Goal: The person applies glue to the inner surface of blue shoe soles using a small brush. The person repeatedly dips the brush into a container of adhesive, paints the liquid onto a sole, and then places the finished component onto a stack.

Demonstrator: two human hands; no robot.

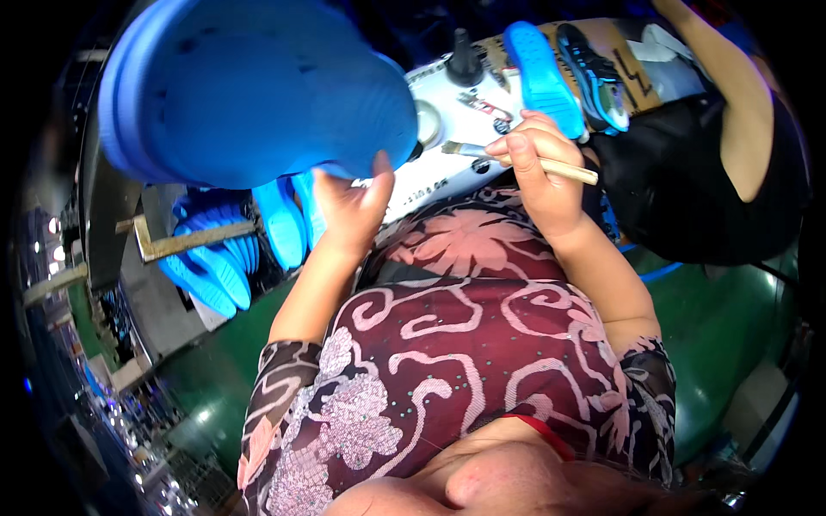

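Note:
My right hand [546, 168] is closed round a flat paintbrush [568, 169] with a pale wooden handle, its bristles pointing left over the white work surface [469, 129]. My left hand [353, 206] is raised at the lower edge of a large blue rounded object [258, 95], which looms close at the upper left. That object hides part of the left fingers, so whether they grip it is unclear. Just right of it stands a pale round dish [428, 122], partly covered. Blue shoe soles [280, 224] lie beside my left hand.
Beyond my right hand lie another blue sole [544, 82] and a black-and-blue shoe [594, 77]. A black bottle [465, 62] stands at the back. More blue soles [215, 258] sit in a row at left, by a metal bracket [194, 241]. A co-worker's arm [747, 112] is at right.

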